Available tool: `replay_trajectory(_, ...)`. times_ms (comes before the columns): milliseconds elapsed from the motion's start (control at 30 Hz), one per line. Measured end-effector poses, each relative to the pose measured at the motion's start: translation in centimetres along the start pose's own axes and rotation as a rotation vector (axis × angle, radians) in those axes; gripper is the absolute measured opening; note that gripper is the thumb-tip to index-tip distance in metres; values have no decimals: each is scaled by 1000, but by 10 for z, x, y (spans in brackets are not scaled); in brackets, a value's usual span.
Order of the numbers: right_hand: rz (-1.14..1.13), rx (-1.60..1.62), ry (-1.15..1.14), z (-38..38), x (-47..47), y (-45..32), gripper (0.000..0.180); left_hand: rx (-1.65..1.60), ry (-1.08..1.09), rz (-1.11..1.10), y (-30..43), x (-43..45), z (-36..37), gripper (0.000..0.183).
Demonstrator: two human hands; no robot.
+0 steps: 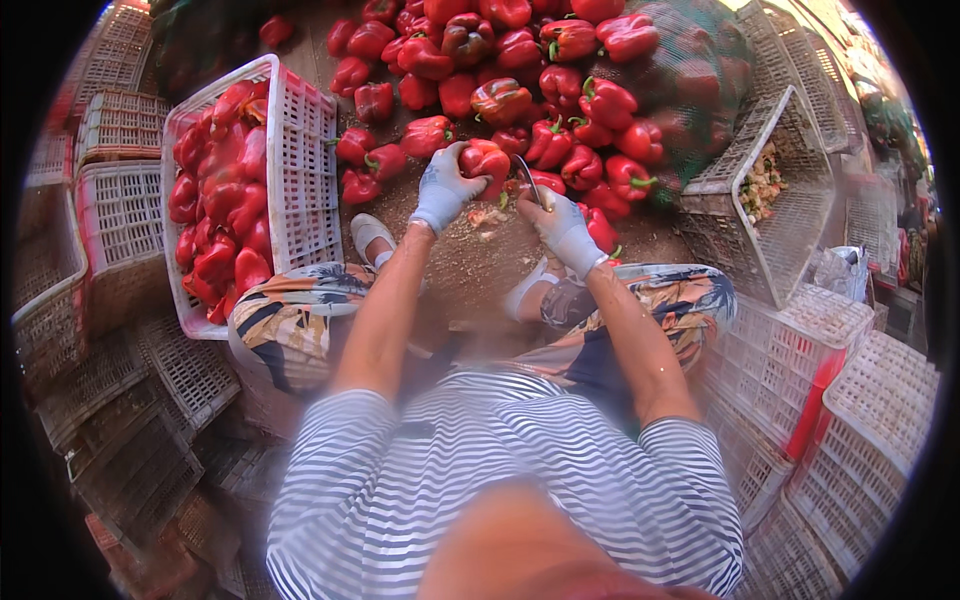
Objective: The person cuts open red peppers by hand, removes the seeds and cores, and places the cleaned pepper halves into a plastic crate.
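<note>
My left hand (444, 189), in a pale work glove, grips a red bell pepper (484, 165) in front of my knees. Just to its right, my gloved right hand (556, 225) holds a knife (526, 177) with a thin, dark, curved-looking blade raised beside the pepper; its handle is mostly hidden in my fist. Beyond both hands spreads a heap of whole red bell peppers (517, 51), some with green stems and a few with brownish or greenish patches. Pale pepper scraps (486, 219) lie on the dirty floor (472, 259) below my hands.
At my left stands a white plastic crate (304, 172) full of red peppers (221, 202). To the right, a tilted crate (750, 225) contains pepper cores (763, 184). A green mesh sack (682, 90) of peppers lies behind it. Stacked crates (795, 360) crowd both sides.
</note>
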State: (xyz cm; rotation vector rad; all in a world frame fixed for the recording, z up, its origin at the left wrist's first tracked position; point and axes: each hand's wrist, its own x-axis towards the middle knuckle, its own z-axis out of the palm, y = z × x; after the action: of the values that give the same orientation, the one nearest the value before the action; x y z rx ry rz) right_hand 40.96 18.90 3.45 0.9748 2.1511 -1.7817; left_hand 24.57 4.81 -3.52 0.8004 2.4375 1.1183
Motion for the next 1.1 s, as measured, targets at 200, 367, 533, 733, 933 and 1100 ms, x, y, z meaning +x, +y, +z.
replay_trajectory(200, -146, -343, 159, -4, -14, -7, 31, -44, 26, 142, 65, -27, -7, 65)
replay_trajectory(367, -193, -293, 322, 6, -46, -13, 32, -65, 134, 210, 95, -48, -19, 62)
replay_trajectory(533, -226, -319, 297, -5, -62, -27, 34, -83, 193, 278, 113, -61, -28, 60)
replay_trajectory(733, -71, -259, 232, 20, -94, -2, 37, -651, 110, 56, 105, -70, -20, 56)
replay_trajectory(933, -357, -375, 501, 44, -93, 36, 30, -1424, -61, -297, 95, -84, 1, 44)
replay_trajectory(1100, -49, -308, 133, 21, -126, 15, 31, -1427, -41, -540, 63, -102, 21, 55)
